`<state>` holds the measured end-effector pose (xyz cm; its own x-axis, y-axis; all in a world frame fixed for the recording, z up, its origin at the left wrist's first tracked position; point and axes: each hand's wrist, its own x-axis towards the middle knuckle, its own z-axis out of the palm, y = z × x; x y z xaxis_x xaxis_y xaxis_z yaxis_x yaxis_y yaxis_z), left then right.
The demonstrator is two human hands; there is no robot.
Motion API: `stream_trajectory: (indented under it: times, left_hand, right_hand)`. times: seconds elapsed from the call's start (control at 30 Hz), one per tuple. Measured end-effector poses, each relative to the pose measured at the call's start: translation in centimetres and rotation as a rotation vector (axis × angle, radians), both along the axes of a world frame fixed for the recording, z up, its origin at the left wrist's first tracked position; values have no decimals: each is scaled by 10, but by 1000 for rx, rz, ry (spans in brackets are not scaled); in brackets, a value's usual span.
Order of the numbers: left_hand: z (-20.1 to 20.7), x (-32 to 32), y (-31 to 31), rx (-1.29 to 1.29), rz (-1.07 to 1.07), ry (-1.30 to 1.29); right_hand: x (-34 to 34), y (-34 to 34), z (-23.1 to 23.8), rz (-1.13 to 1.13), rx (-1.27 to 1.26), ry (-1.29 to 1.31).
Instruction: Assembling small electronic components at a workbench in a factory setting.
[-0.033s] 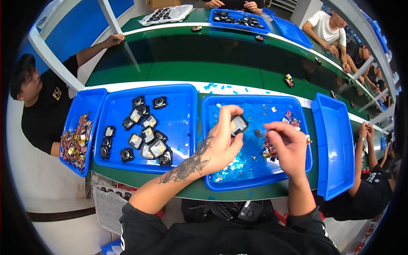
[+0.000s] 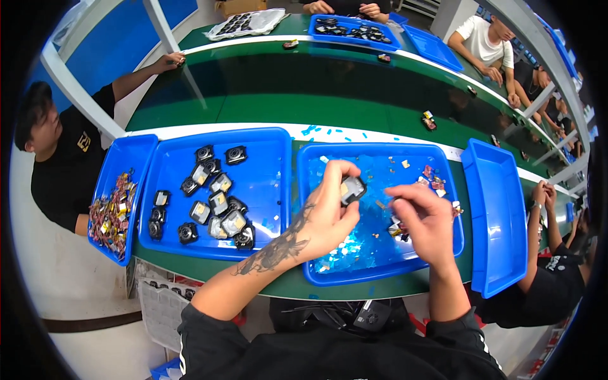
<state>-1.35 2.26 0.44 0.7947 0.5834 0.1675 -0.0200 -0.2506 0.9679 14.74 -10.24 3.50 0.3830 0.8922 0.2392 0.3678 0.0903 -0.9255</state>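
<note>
My left hand is closed around a small black-framed device housing, its pale grey inner side showing. Just to the right, my right hand has its thumb and forefinger drawn together. Whatever they pinch, if anything, is too small to make out. Both hands hover over a blue tray lined with blue film scraps and pale bits. Small pink and yellow parts lie at its right side, partly covered by my right hand.
Left of it, another blue tray holds several similar black housings. A narrow tray beyond has a heap of small parts. An upright-sided blue tray stands right. Behind runs a green conveyor carrying small parts; other people sit around it.
My right hand has shifted slightly left, toward the housing. The housing has tilted a little in my left hand, and the whole view has moved slightly.
</note>
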Motion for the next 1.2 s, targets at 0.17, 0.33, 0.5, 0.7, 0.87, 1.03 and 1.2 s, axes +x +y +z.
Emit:
stream_trajectory:
  times: [0.17,0.33,0.5,0.7,0.87,1.03,1.2]
  left_hand:
    - [4,-4,2,-142,-27,-23]
    - [1,1,4,-266,55,-38]
    - [6,0,-3,-405,-19,-26]
    - [1,1,-7,-521,-182,-275]
    - [-5,5,-8,-390,-139,-302]
    - [-7,2,-9,-325,-160,-286]
    - [-5,3,-9,-280,-171,-305]
  right_hand:
    - [-13,3,-7,-24,-60,55]
    - [-8,-5,-11,51,-12,14]
    - [-17,-3,-9,78,40,-133]
    - [-17,3,-9,-60,45,36]
    - [-10,-4,9,-145,221,-253]
    - [-17,-2,25,-31,77,-275]
    - [-23,-2,27,-72,124,-444]
